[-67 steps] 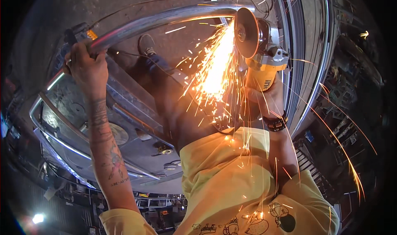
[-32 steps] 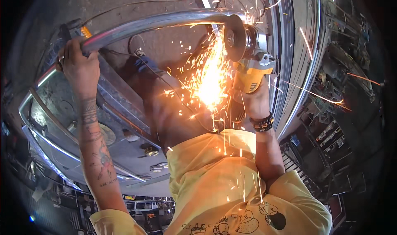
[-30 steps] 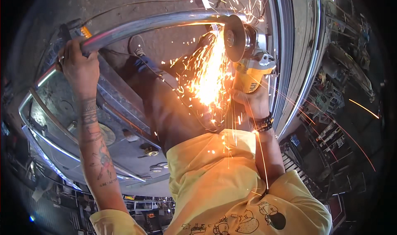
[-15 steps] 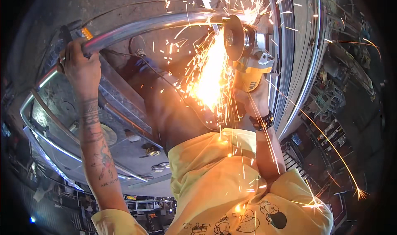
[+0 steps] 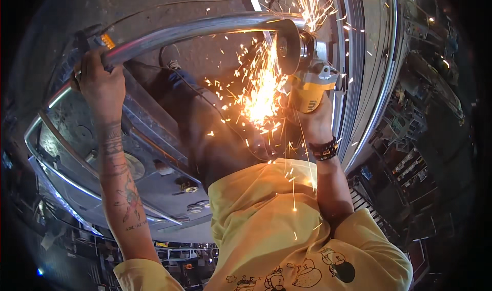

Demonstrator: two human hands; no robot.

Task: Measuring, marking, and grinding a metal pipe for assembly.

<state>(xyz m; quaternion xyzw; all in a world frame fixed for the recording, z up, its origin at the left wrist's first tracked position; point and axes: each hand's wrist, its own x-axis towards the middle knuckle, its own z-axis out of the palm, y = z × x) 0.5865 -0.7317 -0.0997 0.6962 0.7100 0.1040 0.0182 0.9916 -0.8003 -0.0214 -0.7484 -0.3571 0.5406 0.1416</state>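
A long curved metal tube [image 5: 189,29] runs across the upper part of the view. Its near left end is gripped by my left hand [image 5: 100,88], whose fingers curl over beside a dark bar. My right hand [image 5: 316,123] is wrapped around the yellow body of an angle grinder [image 5: 309,92]; some of the fingers are hidden behind it. The grinder's disc [image 5: 289,47], dark and round, meets the tube near its right end. Bright sparks [image 5: 264,99] pour down from the contact toward my lap, and others fly up beyond the tube.
At left stands a grey worktable [image 5: 169,199] with metal bars along its edge and small round parts on top. Long metal rails [image 5: 353,60] lie to the right. Farther right is a cluttered heap of metal parts [image 5: 410,119]. A thin cable [image 5: 169,3] trails behind the tube.
The spark stream has become smaller and less bright, with fewer streaks over my shirt. Both hands, the tube and the grinder stay in nearly the same place.
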